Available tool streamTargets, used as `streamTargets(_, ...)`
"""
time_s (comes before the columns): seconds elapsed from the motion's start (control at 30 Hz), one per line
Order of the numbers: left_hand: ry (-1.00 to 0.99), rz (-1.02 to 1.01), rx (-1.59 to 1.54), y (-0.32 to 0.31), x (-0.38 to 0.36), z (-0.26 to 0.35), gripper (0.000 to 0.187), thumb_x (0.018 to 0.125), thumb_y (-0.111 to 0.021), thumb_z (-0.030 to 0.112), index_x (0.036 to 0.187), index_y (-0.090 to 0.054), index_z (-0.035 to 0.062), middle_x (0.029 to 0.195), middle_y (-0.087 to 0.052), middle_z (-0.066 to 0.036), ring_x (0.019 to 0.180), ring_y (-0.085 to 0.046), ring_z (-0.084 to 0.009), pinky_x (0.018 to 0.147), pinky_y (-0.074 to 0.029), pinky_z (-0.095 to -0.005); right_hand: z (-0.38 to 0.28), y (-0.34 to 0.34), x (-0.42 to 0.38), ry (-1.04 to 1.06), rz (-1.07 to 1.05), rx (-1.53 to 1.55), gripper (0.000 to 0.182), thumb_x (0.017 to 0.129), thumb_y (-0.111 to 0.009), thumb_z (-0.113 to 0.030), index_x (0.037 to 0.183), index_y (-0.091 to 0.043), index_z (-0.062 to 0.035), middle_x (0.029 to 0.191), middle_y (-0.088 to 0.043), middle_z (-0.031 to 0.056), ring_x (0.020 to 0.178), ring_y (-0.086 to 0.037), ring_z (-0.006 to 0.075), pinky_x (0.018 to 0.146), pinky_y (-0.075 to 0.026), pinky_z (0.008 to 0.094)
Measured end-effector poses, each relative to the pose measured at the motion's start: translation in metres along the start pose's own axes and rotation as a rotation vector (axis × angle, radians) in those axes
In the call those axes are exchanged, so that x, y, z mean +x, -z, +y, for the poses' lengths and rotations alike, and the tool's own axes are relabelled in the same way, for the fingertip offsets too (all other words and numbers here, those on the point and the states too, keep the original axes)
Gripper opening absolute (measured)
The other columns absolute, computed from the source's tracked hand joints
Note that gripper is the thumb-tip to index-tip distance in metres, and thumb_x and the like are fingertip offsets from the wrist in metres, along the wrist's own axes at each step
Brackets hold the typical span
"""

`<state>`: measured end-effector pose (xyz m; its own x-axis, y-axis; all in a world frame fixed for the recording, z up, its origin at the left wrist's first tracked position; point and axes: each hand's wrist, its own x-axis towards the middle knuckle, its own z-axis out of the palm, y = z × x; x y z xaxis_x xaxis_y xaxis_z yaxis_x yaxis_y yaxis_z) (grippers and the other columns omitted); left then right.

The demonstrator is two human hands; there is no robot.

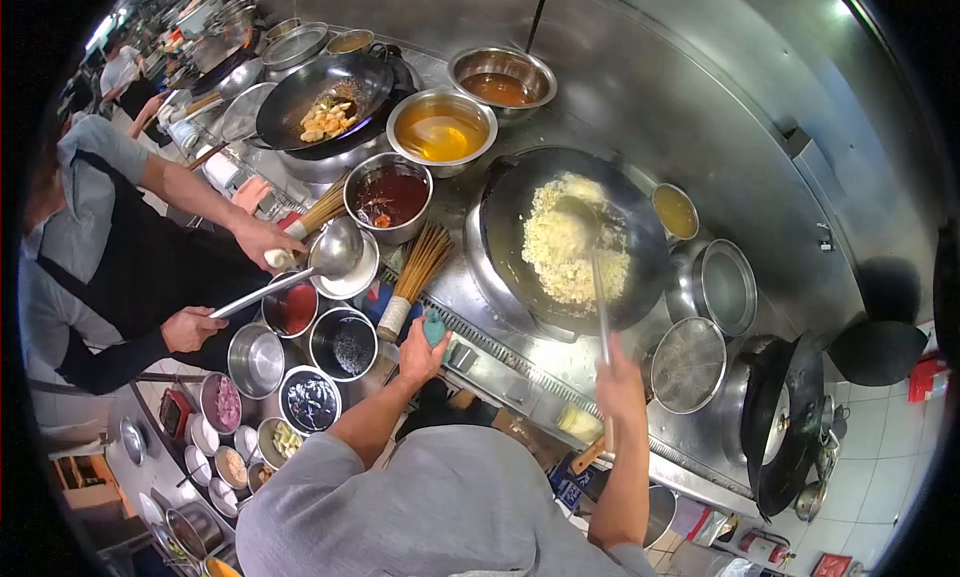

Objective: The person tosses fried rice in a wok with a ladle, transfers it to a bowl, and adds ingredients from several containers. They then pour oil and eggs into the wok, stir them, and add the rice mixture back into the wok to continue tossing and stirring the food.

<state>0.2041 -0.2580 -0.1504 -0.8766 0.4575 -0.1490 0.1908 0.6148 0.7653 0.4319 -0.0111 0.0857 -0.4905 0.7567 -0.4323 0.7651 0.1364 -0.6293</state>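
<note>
A black wok (640,217) holding pale fried rice (568,245) sits on the steel range in front of me. My right hand (618,385) grips the long handle of a ladle (600,297) whose bowl rests in the rice. My left hand (422,349) is closed around a teal cloth (434,327) near the wok's left rim, beside a bamboo brush (418,267).
A co-worker in an apron at the left holds a second ladle (330,252) over several sauce and seasoning pots (343,344). Another wok with food (325,97) and bowls of oil (441,129) and broth (500,75) stand behind. A strainer (688,365) and empty wok (790,417) lie right.
</note>
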Motion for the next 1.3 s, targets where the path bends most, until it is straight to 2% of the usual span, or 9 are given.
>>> streamTargets(0.23,-0.004,0.031,0.006,-0.004,0.0,-0.003,0.067,0.09,-0.071,0.046,0.133,-0.047,-0.0002,0.125,-0.062,-0.03,0.114,-0.06,-0.048,0.096,-0.049,-0.052,0.018,-0.003,-0.029,-0.126,-0.197,0.441,0.06,0.102,-0.049,-0.011,0.16,-0.035,-0.0142,0.06,-0.045,-0.0021,0.044,-0.043,0.0094,0.04,-0.042,0.028)
streamTargets(0.33,-0.002,0.009,-0.005,-0.002,-0.004,0.002,0.067,0.09,-0.071,0.045,0.133,-0.047,0.0,0.125,-0.061,-0.03,0.115,-0.06,-0.0479,0.096,-0.048,-0.0519,0.056,-0.017,0.018,0.445,0.219,-0.119,0.061,0.101,-0.053,-0.014,0.159,-0.036,-0.0134,0.065,-0.051,0.002,0.045,-0.048,0.0125,0.041,-0.043,0.0325)
streamTargets(0.53,0.023,0.025,-0.031,-0.005,0.0,-0.002,0.066,0.09,-0.072,0.045,0.133,-0.047,0.0012,0.125,-0.061,-0.03,0.115,-0.06,-0.0484,0.096,-0.048,-0.052,0.003,0.021,-0.055,-0.332,-0.249,0.698,0.055,0.102,-0.051,-0.012,0.156,-0.043,-0.017,0.065,-0.05,0.0001,0.042,-0.04,0.0105,0.038,-0.037,0.027)
streamTargets(0.63,0.017,0.009,-0.049,-0.001,0.0,-0.001,0.066,0.09,-0.072,0.045,0.133,-0.047,0.0017,0.125,-0.061,-0.03,0.115,-0.06,-0.0487,0.096,-0.048,-0.0522,0.033,0.005,0.0,-0.145,-0.273,0.599,0.062,0.102,-0.052,-0.011,0.161,-0.033,-0.0158,0.066,-0.048,-0.0009,0.045,-0.042,0.0105,0.041,-0.04,0.0299)
streamTargets(0.77,0.003,0.022,-0.032,0.0,-0.002,0.001,0.067,0.09,-0.072,0.045,0.134,-0.047,0.0019,0.126,-0.061,-0.03,0.115,-0.06,-0.0485,0.097,-0.048,-0.0519,0.015,0.021,-0.003,0.003,0.097,0.121,0.066,0.1,-0.055,-0.016,0.161,-0.03,-0.0087,0.073,-0.058,0.0072,0.053,-0.054,0.0158,0.049,-0.047,0.0367)
streamTargets(0.9,0.052,0.013,-0.057,0.0,-0.002,0.003,0.067,0.09,-0.073,0.044,0.135,-0.048,0.0013,0.126,-0.061,-0.029,0.115,-0.06,-0.0481,0.097,-0.048,-0.0514,0.097,0.002,-0.015,0.392,0.411,-0.388,0.067,0.1,-0.054,-0.015,0.161,-0.028,-0.0087,0.074,-0.058,0.0073,0.053,-0.055,0.0155,0.049,-0.047,0.0362)
streamTargets(1.0,0.043,0.015,-0.051,-0.002,-0.001,0.001,0.066,0.089,-0.072,0.043,0.134,-0.049,0.001,0.126,-0.062,-0.029,0.115,-0.06,-0.0476,0.097,-0.048,-0.0509,0.03,-0.016,-0.057,-0.157,0.012,0.277,0.067,0.102,-0.055,-0.016,0.163,-0.027,-0.0127,0.07,-0.054,0.0035,0.049,-0.052,0.0132,0.045,-0.045,0.033)
streamTargets(1.1,0.048,-0.017,-0.041,0.002,-0.001,0.006,0.065,0.09,-0.072,0.043,0.133,-0.049,0.0008,0.125,-0.062,-0.029,0.115,-0.06,-0.0477,0.097,-0.048,-0.051,0.015,-0.004,-0.083,-0.196,-0.145,0.453,0.067,0.103,-0.055,-0.018,0.163,-0.025,-0.0146,0.067,-0.05,0.001,0.047,-0.049,0.0114,0.042,-0.043,0.0305)
streamTargets(1.3,-0.005,0.027,-0.029,0.002,-0.001,0.006,0.065,0.09,-0.071,0.043,0.134,-0.047,0.0019,0.122,-0.063,-0.029,0.112,-0.061,-0.0486,0.096,-0.048,-0.0525,0.023,0.0,-0.05,-0.166,-0.138,0.2,0.066,0.102,-0.053,-0.012,0.163,-0.029,-0.0207,0.066,-0.05,-0.0036,0.046,-0.046,0.0087,0.041,-0.042,0.0278)
